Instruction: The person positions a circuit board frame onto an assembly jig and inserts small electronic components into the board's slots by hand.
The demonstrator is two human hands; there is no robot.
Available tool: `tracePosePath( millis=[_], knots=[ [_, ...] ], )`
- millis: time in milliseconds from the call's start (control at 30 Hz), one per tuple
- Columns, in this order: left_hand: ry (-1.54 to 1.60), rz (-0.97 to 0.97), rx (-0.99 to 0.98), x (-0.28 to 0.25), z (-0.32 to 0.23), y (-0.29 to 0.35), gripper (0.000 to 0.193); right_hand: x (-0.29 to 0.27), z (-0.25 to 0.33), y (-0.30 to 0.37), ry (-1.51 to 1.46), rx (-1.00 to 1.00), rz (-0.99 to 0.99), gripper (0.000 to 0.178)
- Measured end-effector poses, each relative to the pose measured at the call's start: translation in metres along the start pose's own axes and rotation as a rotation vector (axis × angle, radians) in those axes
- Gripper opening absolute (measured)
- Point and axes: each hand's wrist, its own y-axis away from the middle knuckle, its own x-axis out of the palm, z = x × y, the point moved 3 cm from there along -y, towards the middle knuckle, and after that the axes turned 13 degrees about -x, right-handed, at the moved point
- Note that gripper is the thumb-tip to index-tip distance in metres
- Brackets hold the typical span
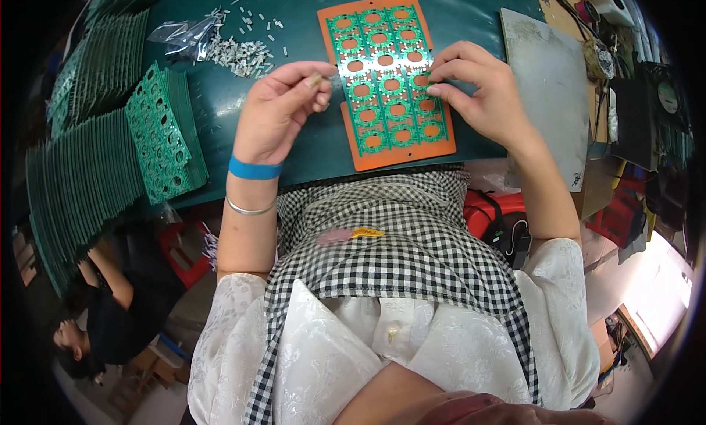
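A green circuit board panel [391,84] with several rounded cut-outs lies on an orange fixture plate [382,160] in front of me. My left hand [283,105] hovers just left of the panel, its fingers curled and the thumb pressed in toward them. What it pinches, if anything, is too small to name. At the panel's right edge, my right hand [478,90] has thumb and fingertips closed together over the board. Whatever lies between those fingertips is hidden. Small white parts [246,55] are heaped on the table beyond my left hand.
A clear plastic bag [184,39] lies beside the white parts. Stacked green panels [158,138] fill the table's left side. To the right are a grey flat board [546,101] and cluttered tools. Another person [125,300] sits at the lower left.
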Motion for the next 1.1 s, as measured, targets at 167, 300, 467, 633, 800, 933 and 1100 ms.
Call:
tracePosePath(
  millis=[167, 300, 467, 633, 800, 933, 1100],
  knots=[
    [0.087, 0.069, -0.031, 0.025, 0.007, -0.002, 0.02, -0.001, 0.023, -0.015, -0.146, 0.036, -0.039, 0.013],
    [0.139, 0.015, -0.093, 0.047, 0.018, -0.002, 0.024, 0.003, 0.039, -0.02, -0.24, 0.015, -0.134, 0.015],
    [0.067, -0.032, -0.033, 0.066, 0.017, 0.001, 0.033, 0.011, 0.042, -0.018, -0.175, -0.042, -0.167, 0.019],
    [-0.045, -0.079, 0.107, 0.073, 0.019, 0.002, 0.036, 0.009, 0.042, -0.016, -0.168, -0.035, -0.174, 0.02],
    [-0.149, -0.028, -0.024, 0.074, 0.024, -0.001, 0.035, 0.01, 0.039, -0.015, -0.126, -0.039, -0.192, 0.019],
    [-0.158, -0.029, -0.046, 0.07, 0.027, -0.002, 0.034, 0.006, 0.043, -0.017, -0.082, -0.047, -0.202, 0.018],
    [0.121, 0.026, -0.117, 0.056, 0.03, -0.006, 0.031, 0.003, 0.046, -0.013, -0.124, -0.003, -0.224, 0.019]
  ],
)
